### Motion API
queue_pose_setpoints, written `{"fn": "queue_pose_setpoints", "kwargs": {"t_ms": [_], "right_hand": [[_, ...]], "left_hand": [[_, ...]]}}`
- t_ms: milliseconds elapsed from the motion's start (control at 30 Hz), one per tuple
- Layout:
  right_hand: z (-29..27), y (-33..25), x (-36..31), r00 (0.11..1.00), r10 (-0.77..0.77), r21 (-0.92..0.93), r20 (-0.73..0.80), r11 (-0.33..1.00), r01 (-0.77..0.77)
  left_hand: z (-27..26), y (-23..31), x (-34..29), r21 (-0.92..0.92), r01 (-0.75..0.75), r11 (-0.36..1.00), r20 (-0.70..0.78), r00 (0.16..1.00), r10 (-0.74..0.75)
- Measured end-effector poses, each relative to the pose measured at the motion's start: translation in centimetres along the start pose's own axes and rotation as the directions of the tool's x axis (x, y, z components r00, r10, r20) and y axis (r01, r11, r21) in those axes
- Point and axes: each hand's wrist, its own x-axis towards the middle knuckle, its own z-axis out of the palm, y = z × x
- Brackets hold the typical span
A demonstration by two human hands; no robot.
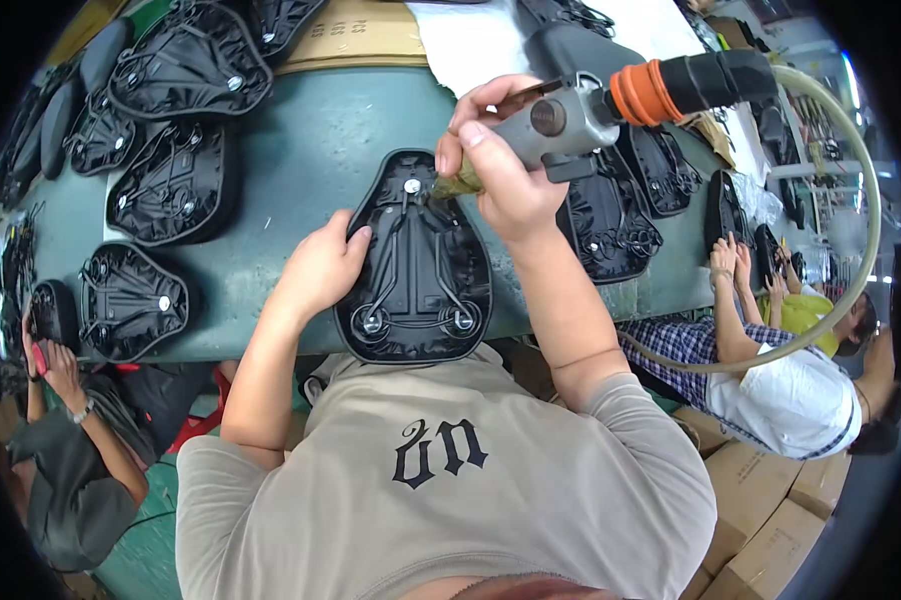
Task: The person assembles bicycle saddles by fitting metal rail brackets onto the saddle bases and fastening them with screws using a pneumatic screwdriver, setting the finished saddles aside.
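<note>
A black bicycle saddle [407, 262] lies upside down before me at the table's near edge, its rails and two coil springs showing. My left hand [322, 262] is closed on the saddle's left edge. In my right hand [500, 160] is a grey air screwdriver [555, 125], with an orange and black coupling [660, 90] on its rear and a hose attached. Its front end points down toward the saddle's narrow nose, near a bright round fastener [411, 187]. My fingers hide part of the tip, so I cannot tell whether it touches.
More upturned saddles [175, 185] lie to the left and others [610, 220] to the right on the green table [300, 110]. A pale hose [870, 190] loops down at the right. Co-workers sit on both sides. Cardboard boxes [760, 490] stand at lower right.
</note>
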Motion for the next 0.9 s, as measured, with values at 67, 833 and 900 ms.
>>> {"fn": "queue_pose_setpoints", "kwargs": {"t_ms": [67, 833, 900], "right_hand": [[0.6, 1.0, 0.7, 0.999, -0.047, -0.033, 0.027, 0.998, 0.048], [1.2, 3.0, 4.2, 0.988, 0.153, -0.270, 0.032, 0.953, -0.139], [1.3, 2.7, 4.1, 0.976, 0.201, -0.250, 0.081, 0.952, -0.176]], "left_hand": [[-0.2, 0.2, -0.1, 0.015, 0.023, 1.000, 0.019, 1.000, -0.023], [-0.7, 0.4, 0.0, -0.010, 0.037, 0.999, 0.042, 0.998, -0.036], [-0.7, 0.2, -0.1, -0.014, 0.034, 0.999, 0.036, 0.999, -0.034]]}}
